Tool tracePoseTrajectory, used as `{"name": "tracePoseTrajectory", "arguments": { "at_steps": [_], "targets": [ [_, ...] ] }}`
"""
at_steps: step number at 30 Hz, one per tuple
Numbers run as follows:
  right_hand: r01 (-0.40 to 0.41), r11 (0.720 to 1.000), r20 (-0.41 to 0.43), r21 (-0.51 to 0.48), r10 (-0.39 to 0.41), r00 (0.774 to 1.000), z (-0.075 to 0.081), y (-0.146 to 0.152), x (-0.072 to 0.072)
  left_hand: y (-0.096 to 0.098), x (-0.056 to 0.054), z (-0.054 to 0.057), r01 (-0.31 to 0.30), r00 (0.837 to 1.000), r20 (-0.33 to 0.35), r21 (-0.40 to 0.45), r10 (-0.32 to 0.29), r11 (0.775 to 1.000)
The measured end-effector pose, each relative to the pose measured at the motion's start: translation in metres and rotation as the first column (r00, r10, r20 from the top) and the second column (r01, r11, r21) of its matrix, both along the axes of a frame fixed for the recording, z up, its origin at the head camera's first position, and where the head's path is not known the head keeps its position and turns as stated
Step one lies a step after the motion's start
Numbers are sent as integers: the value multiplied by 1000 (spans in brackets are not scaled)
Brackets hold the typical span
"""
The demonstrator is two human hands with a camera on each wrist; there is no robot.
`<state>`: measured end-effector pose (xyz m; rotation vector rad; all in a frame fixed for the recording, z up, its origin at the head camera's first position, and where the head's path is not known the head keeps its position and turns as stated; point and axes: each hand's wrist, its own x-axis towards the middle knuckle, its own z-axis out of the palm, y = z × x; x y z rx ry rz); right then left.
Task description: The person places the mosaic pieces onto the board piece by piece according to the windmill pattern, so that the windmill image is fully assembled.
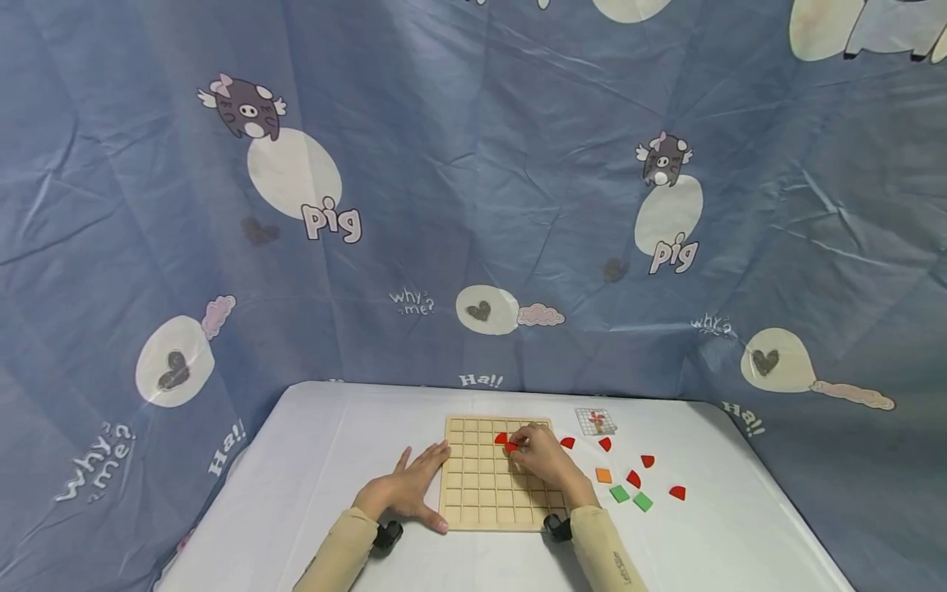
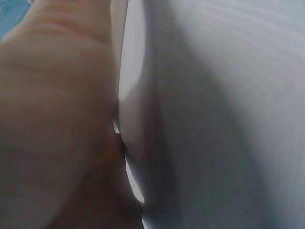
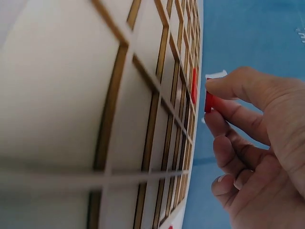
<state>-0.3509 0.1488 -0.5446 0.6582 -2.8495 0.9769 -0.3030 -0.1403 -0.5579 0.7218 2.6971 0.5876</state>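
Note:
A wooden grid board [image 1: 473, 493] lies on the white table, with one red quarter-circle tile [image 1: 501, 438] set in a cell of its upper part. Just beside that tile, my right hand [image 1: 543, 456] pinches a second red quarter-circle tile [image 3: 208, 98] between thumb and fingers, close over the board. In the right wrist view the held tile is seen edge-on. My left hand [image 1: 407, 488] rests at the board's left edge, fingers spread, thumb near its lower left corner. The left wrist view is mostly filled by blurred skin and the white table.
Right of the board lie several loose red quarter-circle tiles [image 1: 634, 478], an orange square tile [image 1: 603, 475] and two green square tiles [image 1: 643, 501]. A small card with a printed grid and red pattern [image 1: 595, 422] lies at the back right. A blue patterned curtain [image 1: 473, 205] surrounds the table.

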Motion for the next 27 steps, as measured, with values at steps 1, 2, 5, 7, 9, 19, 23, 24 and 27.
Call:
{"name": "tracePoseTrajectory", "arguments": {
  "at_steps": [1,2,5,7,9,19,23,24,27],
  "targets": [
    [-3,1000,-3,2,3,1000,0,-2,-1,0,0,0,-1,1000,-1,-5,1,1000],
    [-5,1000,-7,7,5,1000,-1,-4,-2,0,0,0,1,1000,-3,-5,-1,1000],
    [-20,1000,-21,12,20,1000,-3,-9,-3,-1,0,0,2,1000,-5,-12,-2,1000],
    [-26,999,-27,18,27,999,-5,-11,-5,-1,0,0,3,1000,-6,-8,-3,1000],
    [-36,999,-33,25,37,999,-6,-14,-5,-1,0,0,3,1000,-5,-6,-3,1000],
    [-38,999,7,39,38,999,-6,-18,-4,1,1,0,-1,1000,-2,-17,1,1000],
    [-49,998,19,27,49,999,-5,-18,-4,1,1,1,-3,1000,1,-16,3,1000],
    [-53,998,23,20,53,998,-5,-17,-4,1,1,1,-3,1000,1,-16,3,1000],
    [-60,998,43,-3,60,997,-6,-16,-5,1,2,1,-8,1000,2,-16,8,1000]
  ]
}}
